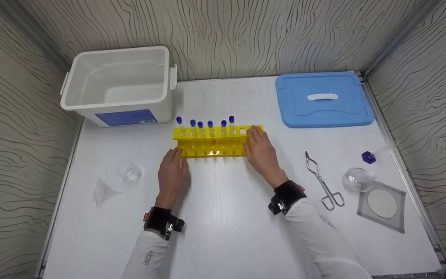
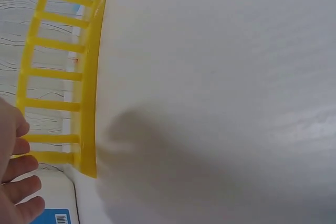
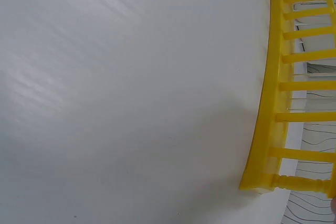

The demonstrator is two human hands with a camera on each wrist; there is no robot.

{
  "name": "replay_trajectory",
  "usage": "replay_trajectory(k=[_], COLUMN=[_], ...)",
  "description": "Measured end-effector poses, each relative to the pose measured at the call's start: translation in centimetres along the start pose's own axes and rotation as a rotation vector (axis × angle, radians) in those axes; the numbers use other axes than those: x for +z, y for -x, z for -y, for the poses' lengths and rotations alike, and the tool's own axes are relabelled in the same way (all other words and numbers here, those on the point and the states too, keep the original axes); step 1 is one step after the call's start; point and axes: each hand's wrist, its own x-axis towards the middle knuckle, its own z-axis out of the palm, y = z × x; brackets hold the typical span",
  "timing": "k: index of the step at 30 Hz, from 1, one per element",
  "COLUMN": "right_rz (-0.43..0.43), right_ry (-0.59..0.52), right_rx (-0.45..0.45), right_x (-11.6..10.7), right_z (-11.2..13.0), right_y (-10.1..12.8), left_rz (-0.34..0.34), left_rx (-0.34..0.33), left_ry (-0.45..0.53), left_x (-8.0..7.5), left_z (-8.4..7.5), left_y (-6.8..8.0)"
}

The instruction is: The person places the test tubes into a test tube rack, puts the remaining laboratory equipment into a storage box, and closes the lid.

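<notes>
A yellow test tube rack stands in the middle of the white table, seen also at the edges of both wrist views. Several clear test tubes with blue caps stand in its holes; the rightmost holes hold none. At the rack's left end, my left hand grips the end with its fingertips, while its other fingers are bent loosely beside it in the left wrist view. My right hand holds the right end, fingers over the top plate and thumb at the front. The right wrist view mostly leaves this hand out.
An open white bin sits back left, a blue lid back right. Left are a clear funnel and small beaker. Right lie crucible tongs, a blue-based clear cylinder, a flask and wire gauze.
</notes>
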Motion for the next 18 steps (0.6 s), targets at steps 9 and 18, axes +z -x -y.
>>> replay_trajectory(k=[9,18], right_rz=[0.026,0.065], right_ry=[0.028,0.031], right_rx=[0.014,-0.023], right_x=[0.0,0.2], right_z=[0.6,1.6], right_y=[-0.2,-0.5], left_rz=[-0.028,0.003], left_rx=[0.055,0.272], left_ry=[-0.034,-0.080], left_x=[-0.1,1.1], left_z=[-0.7,-2.7], left_y=[-0.1,0.2])
